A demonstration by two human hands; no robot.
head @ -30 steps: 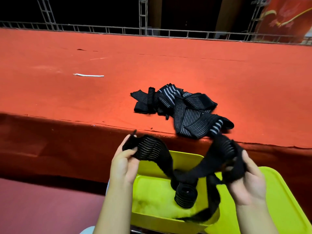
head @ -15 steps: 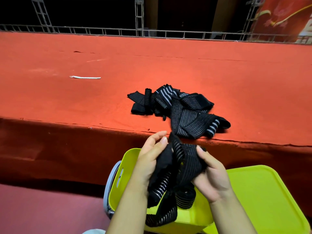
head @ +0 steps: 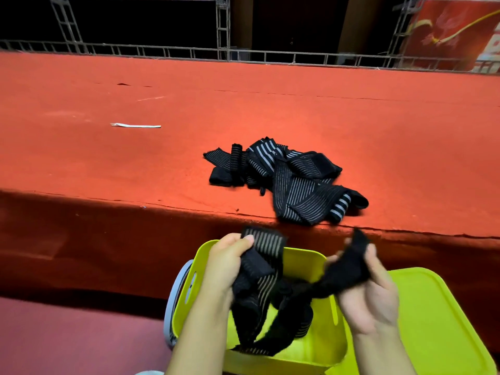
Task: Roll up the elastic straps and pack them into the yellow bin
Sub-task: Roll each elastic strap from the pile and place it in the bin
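A black striped elastic strap (head: 261, 269) hangs between both hands above the yellow bin (head: 300, 262). My left hand (head: 227, 263) grips one end of it, fingers curled round the folded band. My right hand (head: 370, 293) holds the other end, thumb over the dark fabric. The strap's slack loops down into the bin, where a rolled strap (head: 300, 320) lies partly hidden under it. A pile of loose black straps (head: 292, 180) with white stripes lies on the red platform (head: 135, 163), close to its front edge.
A yellow lid (head: 438, 320) lies just right of the bin. A grey ring-shaped object (head: 173, 299) stands against the bin's left side. A thin white strip (head: 135, 126) lies far left on the red platform. Metal truss railing (head: 243, 54) runs along the back.
Half a second ago both hands were bunched together on the strap. They have since moved apart, stretching it out over the bin.
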